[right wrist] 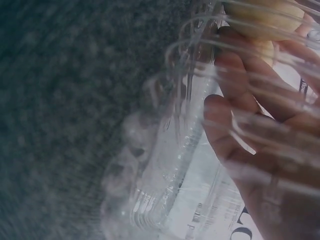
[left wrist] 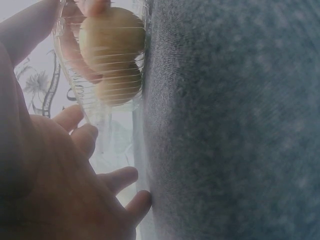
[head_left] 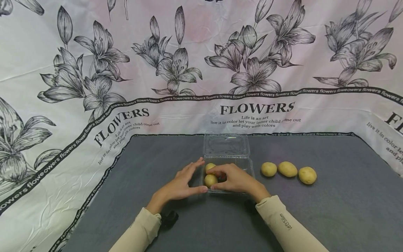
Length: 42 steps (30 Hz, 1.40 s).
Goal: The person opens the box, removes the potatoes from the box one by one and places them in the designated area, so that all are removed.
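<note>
A clear plastic clamshell box (head_left: 248,164) stands on the table with its lid (head_left: 226,145) raised at the back. Two small yellow potatoes lie at its left side: a rear potato (head_left: 210,167) and a front potato (head_left: 211,180). My right hand (head_left: 234,178) reaches into the box, thumb and index finger pinching the front potato; its other fingers (right wrist: 232,80) curl inside, seen through the ribbed wall. Along the box's left side, my left hand (head_left: 177,183) is spread, thumb near the front left corner. Through the clear wall, a potato (left wrist: 112,37) shows in the left wrist view.
To the right of the box, three more potatoes sit in a row: a round one (head_left: 269,169), a longer one (head_left: 287,169) and another (head_left: 307,175). The dark grey table (head_left: 340,210) is backed by a flower-printed cloth (head_left: 189,115).
</note>
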### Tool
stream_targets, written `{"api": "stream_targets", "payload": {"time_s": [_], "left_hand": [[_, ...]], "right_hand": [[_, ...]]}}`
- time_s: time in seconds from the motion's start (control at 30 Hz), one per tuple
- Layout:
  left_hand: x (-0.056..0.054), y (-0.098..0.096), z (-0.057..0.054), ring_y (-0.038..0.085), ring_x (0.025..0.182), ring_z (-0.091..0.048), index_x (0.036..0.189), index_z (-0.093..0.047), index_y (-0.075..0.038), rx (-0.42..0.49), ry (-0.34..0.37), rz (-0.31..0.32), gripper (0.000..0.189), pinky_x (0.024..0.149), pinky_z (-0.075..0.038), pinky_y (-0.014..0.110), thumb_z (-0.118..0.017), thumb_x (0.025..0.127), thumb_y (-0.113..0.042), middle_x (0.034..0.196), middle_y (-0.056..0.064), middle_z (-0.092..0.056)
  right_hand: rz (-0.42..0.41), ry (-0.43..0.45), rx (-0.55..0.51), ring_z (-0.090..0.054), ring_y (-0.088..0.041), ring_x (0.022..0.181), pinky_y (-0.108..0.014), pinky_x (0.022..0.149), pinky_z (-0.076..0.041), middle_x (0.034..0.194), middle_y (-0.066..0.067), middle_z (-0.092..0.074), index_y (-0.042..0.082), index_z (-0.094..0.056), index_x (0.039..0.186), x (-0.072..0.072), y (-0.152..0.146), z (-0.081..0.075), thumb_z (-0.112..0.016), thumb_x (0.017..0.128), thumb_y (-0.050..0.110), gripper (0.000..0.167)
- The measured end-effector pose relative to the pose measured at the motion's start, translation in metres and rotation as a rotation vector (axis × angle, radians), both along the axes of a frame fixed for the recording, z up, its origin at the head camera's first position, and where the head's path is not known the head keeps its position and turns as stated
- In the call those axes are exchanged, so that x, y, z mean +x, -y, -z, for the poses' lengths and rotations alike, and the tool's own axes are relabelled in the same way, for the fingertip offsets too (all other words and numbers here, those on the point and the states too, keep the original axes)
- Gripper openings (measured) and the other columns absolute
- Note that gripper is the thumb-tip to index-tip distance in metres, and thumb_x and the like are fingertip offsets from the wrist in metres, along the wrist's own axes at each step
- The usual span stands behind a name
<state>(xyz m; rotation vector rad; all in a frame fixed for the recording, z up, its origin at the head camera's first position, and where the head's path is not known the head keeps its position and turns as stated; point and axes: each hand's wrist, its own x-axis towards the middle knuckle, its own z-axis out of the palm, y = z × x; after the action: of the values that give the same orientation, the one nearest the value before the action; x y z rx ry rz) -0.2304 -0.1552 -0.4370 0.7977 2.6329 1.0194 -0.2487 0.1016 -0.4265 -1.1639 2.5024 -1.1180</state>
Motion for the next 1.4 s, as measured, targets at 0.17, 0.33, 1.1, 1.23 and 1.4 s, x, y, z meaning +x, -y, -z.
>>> {"api": "stream_targets", "payload": {"time_s": [0.17,0.33,1.1,1.23,1.4], "left_hand": [[0.0,0.0,0.0,0.031,0.16,-0.009,0.164,-0.019,-0.028,0.002,0.001,-0.001,0.092,0.12,-0.011,0.071,-0.065,0.092,-0.062,0.173,-0.01,-0.006],[0.0,0.0,0.001,0.031,0.16,-0.009,0.164,-0.019,-0.029,0.004,0.005,-0.002,0.092,0.12,-0.01,0.071,-0.064,0.092,-0.063,0.172,-0.012,-0.006],[0.001,0.0,0.0,0.032,0.16,-0.008,0.164,-0.019,-0.03,0.009,0.006,-0.008,0.092,0.121,-0.01,0.07,-0.066,0.091,-0.062,0.173,-0.011,-0.007],[0.003,0.0,-0.002,0.033,0.16,-0.009,0.163,-0.021,-0.03,0.014,0.002,-0.012,0.091,0.12,-0.011,0.069,-0.067,0.091,-0.061,0.172,-0.013,-0.008],[0.005,0.0,-0.003,0.031,0.16,-0.009,0.163,-0.021,-0.031,0.016,0.007,-0.016,0.09,0.121,-0.011,0.068,-0.068,0.091,-0.058,0.172,-0.015,-0.008]], "right_hand": [[-0.006,0.028,-0.017,-0.072,-0.024,0.108,-0.033,0.089,-0.059,0.124,-0.012,-0.072,0.006,-0.066,0.134,0.0,0.0,0.0,-0.079,0.091,0.02,0.047],[-0.004,0.044,-0.019,-0.072,-0.025,0.109,-0.034,0.09,-0.059,0.124,-0.012,-0.072,0.006,-0.066,0.134,-0.001,-0.001,0.001,-0.079,0.091,0.021,0.047],[0.043,-0.037,-0.01,-0.069,-0.017,0.095,-0.04,0.085,-0.058,0.114,-0.002,-0.074,0.01,-0.065,0.135,0.004,-0.014,-0.01,-0.079,0.091,0.03,0.051],[0.054,-0.048,-0.015,-0.068,-0.018,0.096,-0.041,0.086,-0.057,0.113,-0.002,-0.074,0.01,-0.065,0.136,0.006,-0.018,-0.013,-0.079,0.09,0.033,0.053],[0.076,-0.046,-0.024,-0.067,-0.017,0.098,-0.043,0.087,-0.056,0.116,-0.001,-0.073,0.01,-0.064,0.138,0.009,-0.024,-0.017,-0.078,0.091,0.034,0.054]]}}
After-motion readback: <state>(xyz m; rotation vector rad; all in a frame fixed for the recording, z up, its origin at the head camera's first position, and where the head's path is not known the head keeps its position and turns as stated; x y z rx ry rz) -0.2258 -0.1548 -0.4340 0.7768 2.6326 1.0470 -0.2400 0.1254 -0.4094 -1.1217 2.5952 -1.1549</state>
